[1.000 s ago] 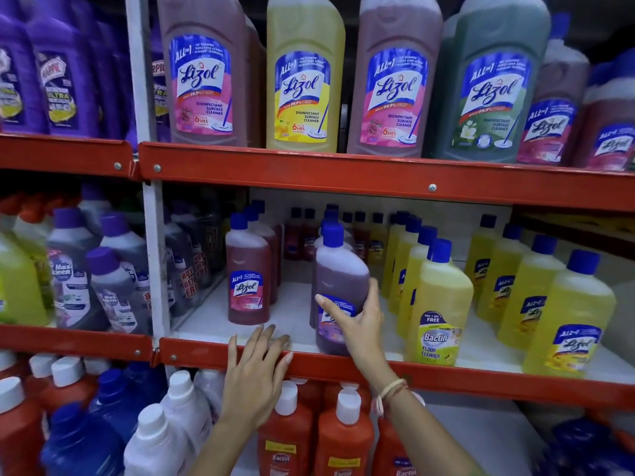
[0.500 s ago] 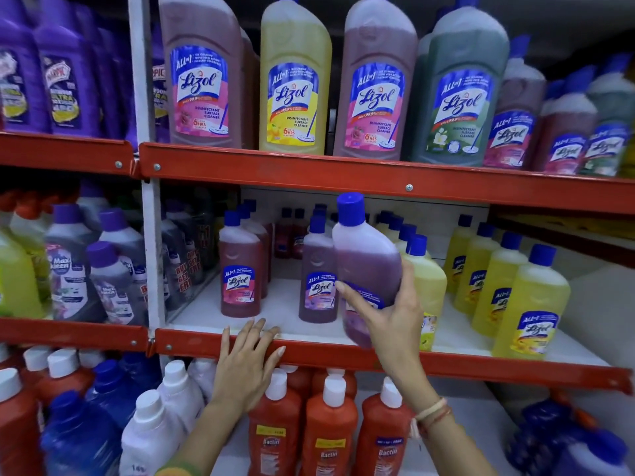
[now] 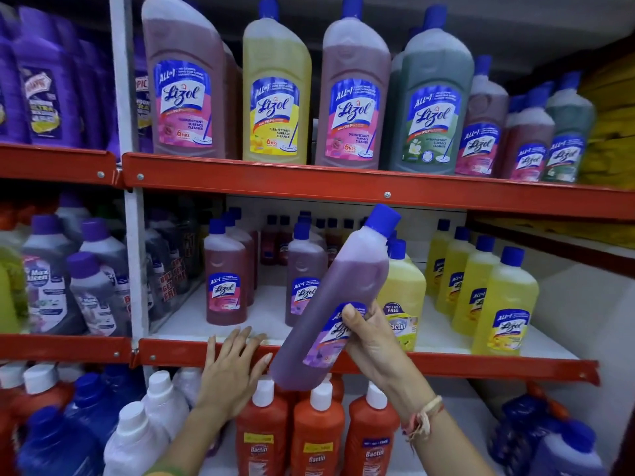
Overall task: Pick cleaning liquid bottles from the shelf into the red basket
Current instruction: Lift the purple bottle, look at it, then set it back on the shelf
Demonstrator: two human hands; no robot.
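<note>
My right hand (image 3: 372, 341) grips a purple Lizol bottle (image 3: 335, 297) with a blue cap, tilted to the right and held in front of the middle shelf's red edge (image 3: 446, 365). My left hand (image 3: 233, 369) rests flat with fingers spread on that same red edge, holding nothing. On the middle shelf stand a pink Lizol bottle (image 3: 225, 276), another purple Lizol bottle (image 3: 304, 273) and several yellow bottles (image 3: 505, 304). The red basket is not in view.
Large Lizol bottles (image 3: 275, 87) fill the top shelf above a red rail (image 3: 343, 187). Orange Bactin bottles (image 3: 318, 438), white bottles (image 3: 137, 438) and blue ones crowd the bottom shelf. A white upright post (image 3: 132, 235) separates a left bay of grey and purple bottles.
My right hand has lifted the purple bottle off the middle shelf, pulled it out toward me and down, tilting it. My left hand has stayed on the shelf edge.
</note>
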